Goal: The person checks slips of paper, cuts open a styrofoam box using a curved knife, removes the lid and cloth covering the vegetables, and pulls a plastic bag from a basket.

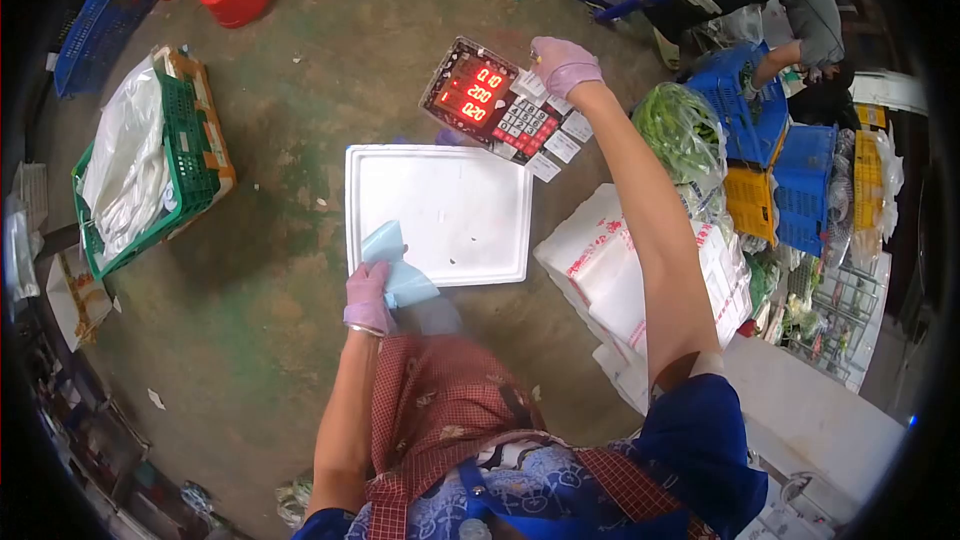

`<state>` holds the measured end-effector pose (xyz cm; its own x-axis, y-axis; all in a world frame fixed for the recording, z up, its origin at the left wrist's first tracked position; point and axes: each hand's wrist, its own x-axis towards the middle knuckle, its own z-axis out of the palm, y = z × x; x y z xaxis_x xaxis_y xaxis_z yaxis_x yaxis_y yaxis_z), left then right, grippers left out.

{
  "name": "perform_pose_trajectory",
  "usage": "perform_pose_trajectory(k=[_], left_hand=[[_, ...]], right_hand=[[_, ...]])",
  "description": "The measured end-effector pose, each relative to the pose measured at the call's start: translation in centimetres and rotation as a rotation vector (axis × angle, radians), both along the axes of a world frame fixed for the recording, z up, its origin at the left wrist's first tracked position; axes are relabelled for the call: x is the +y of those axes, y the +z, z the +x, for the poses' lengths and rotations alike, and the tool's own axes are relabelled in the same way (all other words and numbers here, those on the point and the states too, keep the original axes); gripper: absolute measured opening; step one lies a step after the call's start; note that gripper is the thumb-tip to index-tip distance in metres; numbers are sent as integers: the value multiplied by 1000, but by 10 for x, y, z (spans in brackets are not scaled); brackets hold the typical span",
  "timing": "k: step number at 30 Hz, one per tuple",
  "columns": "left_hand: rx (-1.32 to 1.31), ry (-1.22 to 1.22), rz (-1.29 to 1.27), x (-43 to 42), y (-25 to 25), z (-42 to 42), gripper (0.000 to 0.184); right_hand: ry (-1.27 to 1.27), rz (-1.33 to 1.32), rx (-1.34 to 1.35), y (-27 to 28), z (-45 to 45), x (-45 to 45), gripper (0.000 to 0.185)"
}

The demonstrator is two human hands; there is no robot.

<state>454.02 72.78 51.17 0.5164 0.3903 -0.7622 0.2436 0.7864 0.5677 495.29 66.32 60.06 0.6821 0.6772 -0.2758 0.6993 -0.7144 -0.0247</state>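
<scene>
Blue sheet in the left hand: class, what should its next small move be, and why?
Perhaps the left hand should slide the blue sheet inward over the white tray: it overlaps only the near left part, and small dark marks show on the bare surface to its right.

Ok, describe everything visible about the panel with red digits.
The panel is dark, plastic-looking. Its lit red digits read 0.10, 2.00 and 0.20, with a 1 at lower left, beside a keypad of pale and red keys. White labels line its right side. It sits askew by the far edge of the white tray. The gloved right hand is at its upper corner; contact is unclear.
</scene>
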Motion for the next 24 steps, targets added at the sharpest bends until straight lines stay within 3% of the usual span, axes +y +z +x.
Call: perform_pose_trajectory(k=[9, 12, 15, 16, 18, 19, 21, 22, 23, 24], left_hand=[[-9, 128, -29, -3, 10, 3, 23], [-24, 84, -37, -7, 25, 11, 22], [-46, 28, -21, -5, 40, 14, 22], [-43, -10, -15, -4, 32, 9, 22], [31, -39, -56, -6, 53, 18, 21], [69, -50, -113, -11, 57, 22, 21], [144, -70, -214, -15, 64, 31, 21], [137, -27, -246, -17, 69, 37, 22], [135, 17, -276, -20, 75, 40, 23], [136, 59, -306, -22, 81, 43, 25]], right_hand=[[1, -17, 7, -8, -3, 3, 32], [4, 237, -142, -21, 1, -8, 36], [-305, 621, -190, 3, 6, -15, 41], [-367, 733, -73, 19, -5, -19, 46], [-598, 412, 369, 38, -40, -24, 44], [-486, 382, 586, 57, -85, -25, 40], [-4, 604, 968, -10, -148, -55, 43], [12, 509, 1014, -1, -185, -58, 44], [-147, 585, 1326, -3, -219, -65, 47], [-262, 612, 1407, 6, -251, -70, 54]])
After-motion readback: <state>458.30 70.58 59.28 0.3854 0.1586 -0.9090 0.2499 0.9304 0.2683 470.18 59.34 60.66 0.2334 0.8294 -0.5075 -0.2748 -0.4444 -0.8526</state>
